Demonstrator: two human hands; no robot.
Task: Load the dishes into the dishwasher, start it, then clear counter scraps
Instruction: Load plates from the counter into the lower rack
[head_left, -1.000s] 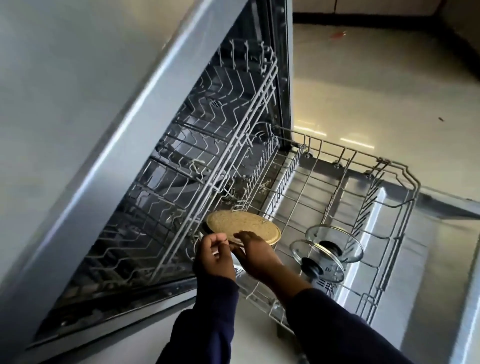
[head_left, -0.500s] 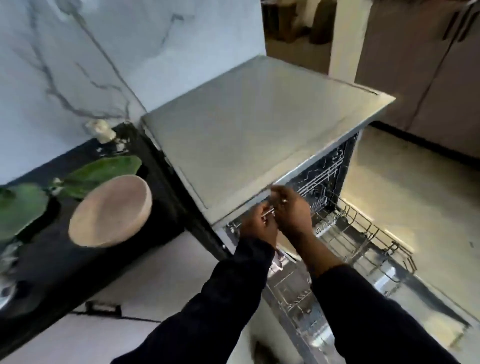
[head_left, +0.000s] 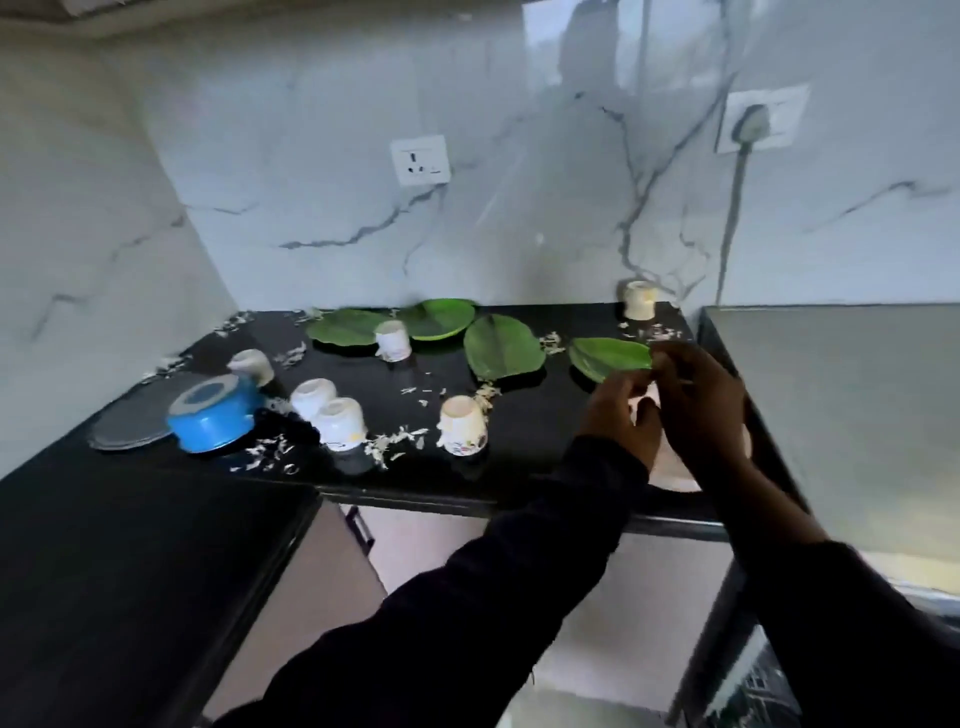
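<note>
- Head view: a person in dark sleeves reaches both hands over the right end of a black counter (head_left: 509, 436) strewn with dishes and pale scraps (head_left: 395, 444).
- Right hand (head_left: 698, 400) has its fingers curled at the near tip of a green leaf-shaped plate (head_left: 608, 358); motion blur leaves it unclear whether they actually grip it.
- Left hand (head_left: 621, 415) sits just beside the right, fingers bent, with a pale round dish (head_left: 675, 467) partly hidden beneath both hands; whether it holds anything cannot be told.
- Left of the fingers lie three more green plates (head_left: 501, 348), near the marble wall (head_left: 467, 208).
- Farther left of the fingers, white cups (head_left: 462, 426) stand upside down or tipped among the scraps; one more cup (head_left: 638, 300) stands beyond the fingers by the wall.
- Well apart to the left, a blue bowl (head_left: 213, 415) rests overturned beside a grey lid (head_left: 127, 423).
- Right of the hands is the grey top of the dishwasher (head_left: 852, 405).
</note>
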